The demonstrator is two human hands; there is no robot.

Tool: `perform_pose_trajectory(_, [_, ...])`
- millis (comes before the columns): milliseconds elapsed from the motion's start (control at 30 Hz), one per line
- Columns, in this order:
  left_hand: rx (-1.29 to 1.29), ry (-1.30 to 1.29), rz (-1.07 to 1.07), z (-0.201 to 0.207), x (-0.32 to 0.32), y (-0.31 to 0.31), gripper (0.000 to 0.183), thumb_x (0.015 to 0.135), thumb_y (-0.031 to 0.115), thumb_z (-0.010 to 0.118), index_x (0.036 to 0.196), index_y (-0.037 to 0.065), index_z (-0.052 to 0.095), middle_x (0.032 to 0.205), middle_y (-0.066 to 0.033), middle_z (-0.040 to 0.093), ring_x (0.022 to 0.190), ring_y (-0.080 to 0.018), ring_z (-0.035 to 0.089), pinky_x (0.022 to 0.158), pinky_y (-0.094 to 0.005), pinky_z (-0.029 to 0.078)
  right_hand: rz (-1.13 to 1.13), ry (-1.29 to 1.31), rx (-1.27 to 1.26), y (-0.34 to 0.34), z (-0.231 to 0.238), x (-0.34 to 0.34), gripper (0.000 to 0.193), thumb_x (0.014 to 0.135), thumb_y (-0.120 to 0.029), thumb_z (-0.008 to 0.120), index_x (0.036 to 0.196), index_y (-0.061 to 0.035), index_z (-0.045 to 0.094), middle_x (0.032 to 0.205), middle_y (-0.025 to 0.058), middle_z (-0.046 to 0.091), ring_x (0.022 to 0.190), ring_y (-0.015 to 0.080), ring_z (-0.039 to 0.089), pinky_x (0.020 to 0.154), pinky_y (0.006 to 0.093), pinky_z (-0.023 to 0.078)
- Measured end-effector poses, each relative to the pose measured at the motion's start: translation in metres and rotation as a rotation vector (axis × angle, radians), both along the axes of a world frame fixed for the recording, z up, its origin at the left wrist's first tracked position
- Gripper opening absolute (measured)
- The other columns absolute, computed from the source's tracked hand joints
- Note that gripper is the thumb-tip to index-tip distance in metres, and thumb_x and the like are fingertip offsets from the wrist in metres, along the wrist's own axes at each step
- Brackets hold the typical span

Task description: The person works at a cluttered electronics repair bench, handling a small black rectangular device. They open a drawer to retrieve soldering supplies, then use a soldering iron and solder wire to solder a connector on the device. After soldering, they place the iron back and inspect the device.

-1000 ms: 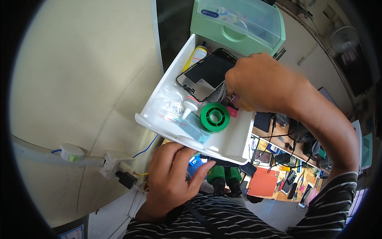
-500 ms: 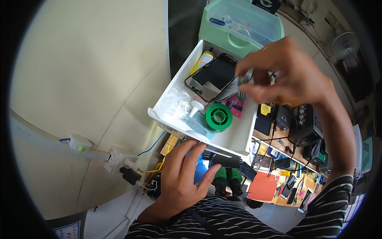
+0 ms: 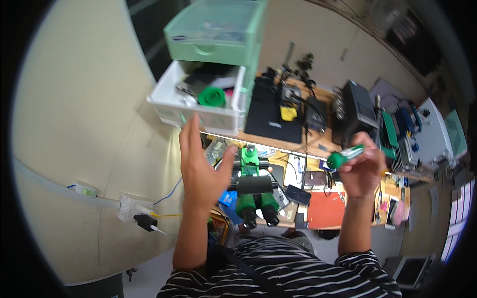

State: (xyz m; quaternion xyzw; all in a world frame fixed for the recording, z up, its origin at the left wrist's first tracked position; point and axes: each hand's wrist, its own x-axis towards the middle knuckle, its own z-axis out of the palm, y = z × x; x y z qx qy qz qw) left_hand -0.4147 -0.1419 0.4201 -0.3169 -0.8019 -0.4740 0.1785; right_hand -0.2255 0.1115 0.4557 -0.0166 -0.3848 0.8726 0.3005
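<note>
My right hand [image 3: 365, 166] is closed around a small green tube [image 3: 346, 156] with a pale label and a round green end, held above the bench at the right. My left hand [image 3: 202, 164] has its fingers stretched and the thumb apart, just below the front of an open white drawer [image 3: 194, 118]; I cannot tell whether its fingertips touch it. Nothing shows in that hand. Inside the drawer lie a green spool [image 3: 212, 97] and a dark phone screen part [image 3: 206, 75], both blurred.
The drawer belongs to a green drawer unit [image 3: 213, 52]. A green microscope [image 3: 253, 191] stands between my arms. On the bench are an orange-red mat [image 3: 326, 210], a dark phone [image 3: 298, 194], a black mat [image 3: 273, 121] and a dark boxy device [image 3: 358, 104]. Cables cross the bench's middle.
My right hand has moved from over the drawer down to the right, with the green tube now plainly visible in it. My view has shifted back and right. The drawer still stands open.
</note>
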Motion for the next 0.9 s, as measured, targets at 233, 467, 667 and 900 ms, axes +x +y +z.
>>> perform_pose_trajectory(233, [-0.091, 0.044, -0.107, -0.04, -0.122, 0.059, 0.103, 0.088, 0.024, 0.084, 0.164, -0.006, 0.022, 0.168, -0.0319, 0.027, 0.158, -0.0391, 0.029, 0.127, -0.0399, 0.026, 0.203, -0.171, -0.314, -0.021, -0.105, 0.081, 0.025, 0.093, -0.01, 0.058, 0.114, 0.003, 0.062, 0.1, 0.0238, 0.077, 0.085, 0.0293, 0.079, 0.077, 0.0329, 0.063])
perform_pose_trajectory(467, [0.044, -0.108, -0.098, 0.016, 0.016, 0.101, 0.039, 0.105, 0.018, 0.066, 0.136, -0.006, 0.065, 0.133, -0.0216, 0.068, 0.121, -0.0279, 0.066, 0.106, -0.038, 0.051, 0.063, -0.212, -0.17, 0.005, -0.147, 0.156, 0.031, 0.095, -0.001, 0.071, 0.124, -0.0017, 0.06, 0.119, 0.025, 0.075, 0.094, 0.0248, 0.077, 0.084, 0.0335, 0.062])
perform_pose_trajectory(667, [0.024, -0.323, -0.378, -0.113, 0.238, 0.078, 0.067, 0.109, 0.041, 0.052, 0.14, -0.018, 0.052, 0.13, -0.0322, 0.066, 0.124, -0.0405, 0.066, 0.112, -0.0491, 0.048, 0.0, -0.119, 0.424, -0.008, -0.24, 0.184, 0.039, 0.084, 0.0, 0.085, 0.118, -0.0019, 0.066, 0.113, 0.0186, 0.077, 0.09, 0.023, 0.078, 0.078, 0.0337, 0.061])
perform_pose_trajectory(900, [0.48, -0.623, -0.518, -0.255, 0.306, 0.068, 0.034, 0.104, 0.018, 0.059, 0.125, -0.008, 0.054, 0.102, -0.0242, 0.068, 0.089, -0.0335, 0.074, 0.081, -0.0444, 0.065, -0.145, 0.018, 0.88, -0.038, -0.356, 0.225, 0.041, 0.078, -0.011, 0.091, 0.113, -0.0042, 0.072, 0.115, 0.0157, 0.078, 0.091, 0.0264, 0.077, 0.075, 0.0316, 0.059])
